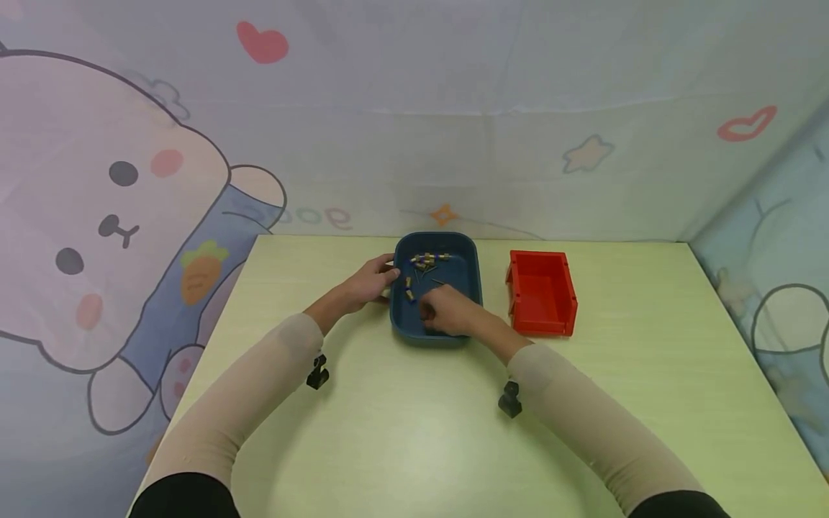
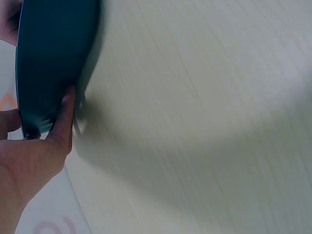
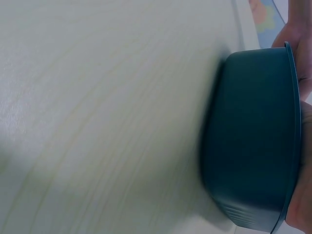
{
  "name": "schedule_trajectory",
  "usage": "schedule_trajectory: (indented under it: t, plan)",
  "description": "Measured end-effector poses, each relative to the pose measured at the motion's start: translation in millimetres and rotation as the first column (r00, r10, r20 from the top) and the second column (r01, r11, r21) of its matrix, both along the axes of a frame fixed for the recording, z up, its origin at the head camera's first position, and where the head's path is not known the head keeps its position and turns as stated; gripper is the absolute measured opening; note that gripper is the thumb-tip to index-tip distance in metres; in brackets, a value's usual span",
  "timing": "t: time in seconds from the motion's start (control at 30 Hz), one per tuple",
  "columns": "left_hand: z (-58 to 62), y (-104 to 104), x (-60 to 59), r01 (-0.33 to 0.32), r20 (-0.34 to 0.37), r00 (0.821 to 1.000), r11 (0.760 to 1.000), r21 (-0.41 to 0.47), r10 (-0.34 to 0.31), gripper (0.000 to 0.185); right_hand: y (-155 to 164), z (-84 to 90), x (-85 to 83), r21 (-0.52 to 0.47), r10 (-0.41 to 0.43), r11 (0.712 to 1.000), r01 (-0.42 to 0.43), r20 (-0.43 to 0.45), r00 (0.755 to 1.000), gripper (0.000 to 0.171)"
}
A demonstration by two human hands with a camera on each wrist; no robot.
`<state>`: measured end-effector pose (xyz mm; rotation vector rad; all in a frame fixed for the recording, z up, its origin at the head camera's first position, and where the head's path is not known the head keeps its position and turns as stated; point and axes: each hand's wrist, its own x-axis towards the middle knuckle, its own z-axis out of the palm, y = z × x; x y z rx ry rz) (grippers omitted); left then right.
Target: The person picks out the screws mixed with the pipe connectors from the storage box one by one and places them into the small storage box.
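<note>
Over on the left of the head view, the left hand (image 1: 369,282) grips the left rim of the blue tray (image 1: 468,267), fingers curled over the edge and thumb pressed on the outer wall. The tray sits mid-frame on the pale green bench (image 1: 414,432), with a bunch of small gold and blue parts (image 1: 424,260) scattered inside. The right hand (image 1: 448,311) is down in the tray's near end, fingers curled, can't tell if it's pinching anything. Just right of the tray, not touching, sits a red bin (image 1: 542,292).
</note>
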<state>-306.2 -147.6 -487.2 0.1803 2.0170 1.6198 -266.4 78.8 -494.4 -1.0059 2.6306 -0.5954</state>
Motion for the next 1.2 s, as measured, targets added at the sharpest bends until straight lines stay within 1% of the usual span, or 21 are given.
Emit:
schedule_trajectory:
  t: [0.13,0.37,0.7,0.9,1.03,1.2]
  plan:
    - [-1.0,-0.1,0.2,0.001,-0.001,1.0,1.0,0.005,-0.001,0.055,-0.1,-0.2,0.5,-0.006,0.003,1.0,-0.003,-0.001,1.0,0.007]
    - [1.0,-0.8,3.4,0.003,0.001,1.0,1.0,-0.01,-0.003,0.056,0.1,-2.4,0.5,-0.008,0.013,1.0,-0.013,-0.006,1.0,0.015]
    - [-1.7,-0.1,-1.0,0.005,-0.012,1.0,1.0,-0.014,-0.005,0.056,0.8,-2.2,-1.6,0.015,0.009,1.0,-0.009,-0.031,0.999,0.017]
    - [-2.8,-1.0,-0.3,0.01,-0.012,1.0,1.0,-0.019,-0.01,0.056,-0.1,-4.8,-2.1,0.01,0.013,1.0,-0.013,-0.041,0.999,0.017]
    - [-1.5,-0.9,0.9,0.006,-0.017,1.0,1.0,-0.015,-0.006,0.055,0.0,-5.3,-3.4,-0.017,-0.01,1.0,0.009,-0.052,0.999,0.014]
    - [-0.9,-1.4,0.9,0.014,-0.026,1.0,1.0,-0.014,-0.014,0.055,0.3,-5.6,-5.1,-0.043,-0.04,0.998,0.037,-0.053,0.998,0.016]
